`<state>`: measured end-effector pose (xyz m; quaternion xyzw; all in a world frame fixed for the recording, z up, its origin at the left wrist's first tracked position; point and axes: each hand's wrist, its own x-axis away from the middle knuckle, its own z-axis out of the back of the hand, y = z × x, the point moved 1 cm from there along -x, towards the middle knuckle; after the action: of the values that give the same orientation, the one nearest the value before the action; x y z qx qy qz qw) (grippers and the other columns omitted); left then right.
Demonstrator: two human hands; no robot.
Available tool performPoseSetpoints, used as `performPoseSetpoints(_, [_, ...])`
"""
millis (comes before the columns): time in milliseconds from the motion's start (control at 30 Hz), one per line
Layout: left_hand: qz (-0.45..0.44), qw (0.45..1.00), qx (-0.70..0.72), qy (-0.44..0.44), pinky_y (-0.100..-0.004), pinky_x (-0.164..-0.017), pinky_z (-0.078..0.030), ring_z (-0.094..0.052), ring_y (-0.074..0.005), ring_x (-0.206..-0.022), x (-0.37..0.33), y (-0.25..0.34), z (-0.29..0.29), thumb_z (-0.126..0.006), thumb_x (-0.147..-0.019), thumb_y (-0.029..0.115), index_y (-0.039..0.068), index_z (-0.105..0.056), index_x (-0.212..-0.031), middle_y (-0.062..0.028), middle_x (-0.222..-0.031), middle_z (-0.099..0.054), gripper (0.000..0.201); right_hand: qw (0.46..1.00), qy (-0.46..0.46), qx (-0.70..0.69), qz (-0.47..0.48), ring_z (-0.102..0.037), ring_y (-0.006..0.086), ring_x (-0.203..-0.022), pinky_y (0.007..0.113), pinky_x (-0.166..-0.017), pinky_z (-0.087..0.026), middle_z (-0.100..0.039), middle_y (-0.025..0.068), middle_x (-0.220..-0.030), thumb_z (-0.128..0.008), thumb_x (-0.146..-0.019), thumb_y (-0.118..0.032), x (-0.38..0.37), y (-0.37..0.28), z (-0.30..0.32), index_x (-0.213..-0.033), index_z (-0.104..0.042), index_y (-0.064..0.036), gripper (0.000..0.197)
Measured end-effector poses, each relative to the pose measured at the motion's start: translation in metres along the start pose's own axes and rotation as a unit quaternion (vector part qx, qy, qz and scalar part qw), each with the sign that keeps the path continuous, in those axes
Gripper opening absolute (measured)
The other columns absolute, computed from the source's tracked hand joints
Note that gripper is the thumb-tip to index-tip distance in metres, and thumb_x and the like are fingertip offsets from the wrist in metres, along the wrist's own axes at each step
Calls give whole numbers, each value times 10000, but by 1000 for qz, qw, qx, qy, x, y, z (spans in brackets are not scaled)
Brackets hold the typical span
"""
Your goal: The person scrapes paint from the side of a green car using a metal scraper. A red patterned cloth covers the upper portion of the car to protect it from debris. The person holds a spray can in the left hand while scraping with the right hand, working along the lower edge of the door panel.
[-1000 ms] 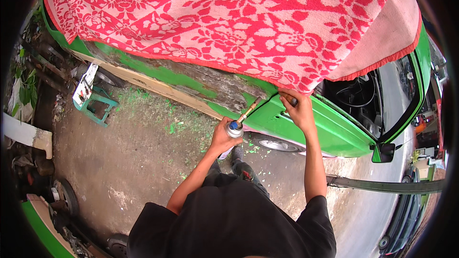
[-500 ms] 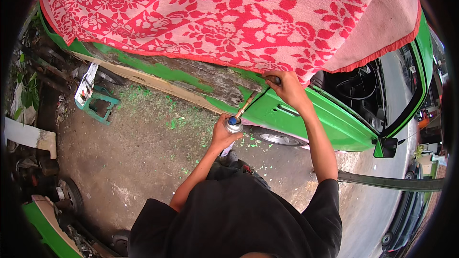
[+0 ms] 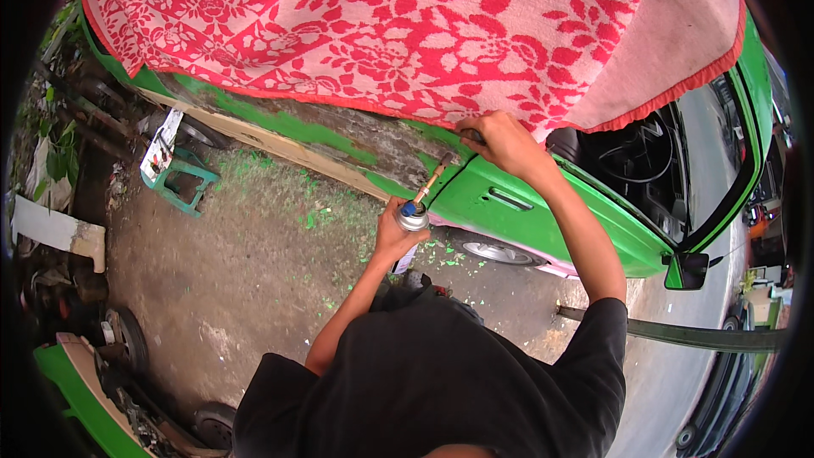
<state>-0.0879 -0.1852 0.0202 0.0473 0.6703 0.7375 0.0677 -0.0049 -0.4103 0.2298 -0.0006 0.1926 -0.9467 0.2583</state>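
Observation:
My left hand (image 3: 393, 237) is wrapped round the canister of a gas blowtorch (image 3: 413, 219), which has a blue valve and a brass-coloured nozzle tube. The nozzle points up toward the side of a green car (image 3: 519, 208), its tip close to a rough strip of bare, peeling paint (image 3: 365, 139). No flame can be made out. My right hand (image 3: 506, 144) is closed at the panel's upper edge, just right of the nozzle tip. A small dark thing shows at its fingers, its kind unclear. Beside that hand, a red and pink floral blanket (image 3: 356, 34) drapes over the car.
Green paint flakes litter the concrete floor (image 3: 220, 288). A green plastic stool (image 3: 188, 182) stands at the left by the car. The door mirror (image 3: 687, 271) juts out at right, above a metal rail (image 3: 695, 331). Loose wheels (image 3: 127, 337) and a green car part (image 3: 80, 399) lie lower left.
The view has shifted slightly. My right hand has moved a little left along the panel edge, its elbow swinging outward. The torch is still in my left hand, at nearly the same spot.

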Motion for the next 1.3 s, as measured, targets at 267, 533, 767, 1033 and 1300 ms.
performPoseSetpoints(267, [4, 1000, 7, 22, -308, -769, -510, -620, -136, -817, 6, 1, -4, -831, -582, 134, 39, -540, -1009, -63, -885, -657, 525, 999, 32, 6, -33, -667, 399, -796, 460, -718, -524, -684, 225, -852, -682, -877, -103, 18, -5, -3, -1080, -675, -7, 225])
performPoseSetpoints(533, [12, 999, 10, -43, -299, -778, -501, -606, -125, -830, -6, 5, -1, -839, -585, 120, 40, -516, -1017, -59, -898, -647, 545, 999, 36, -8, -27, -670, 408, -816, 495, -728, -528, -681, 239, -833, -685, -847, -77, 7, 2, -5, -1024, -694, 8, 196])
performPoseSetpoints(767, [2, 999, -3, -48, -308, -748, -514, -628, -133, -791, -18, -4, 6, -838, -575, 158, 46, -532, -981, -62, -857, -667, 520, 998, 31, 29, -40, -669, 415, -795, 498, -725, -532, -682, 233, -810, -683, -833, -73, 6, -8, -3, -1000, -696, 0, 183])
performPoseSetpoints(1033, [7, 998, 21, -61, -308, -747, -510, -624, -129, -791, -22, -11, 16, -843, -568, 175, 41, -537, -991, -61, -859, -669, 540, 995, 46, 57, -65, -651, 408, -757, 494, -700, -511, -681, 214, -808, -680, -880, -118, 16, -13, -13, -1044, -694, -22, 190])
performPoseSetpoints(1300, [-11, 998, -7, -62, -308, -739, -504, -619, -136, -795, -24, -8, 19, -838, -574, 165, 38, -531, -982, -59, -862, -662, 526, 986, 114, 86, -89, -655, 409, -743, 516, -680, -514, -644, 216, -743, -664, -881, -153, 30, -20, -34, -1033, -689, -53, 184])
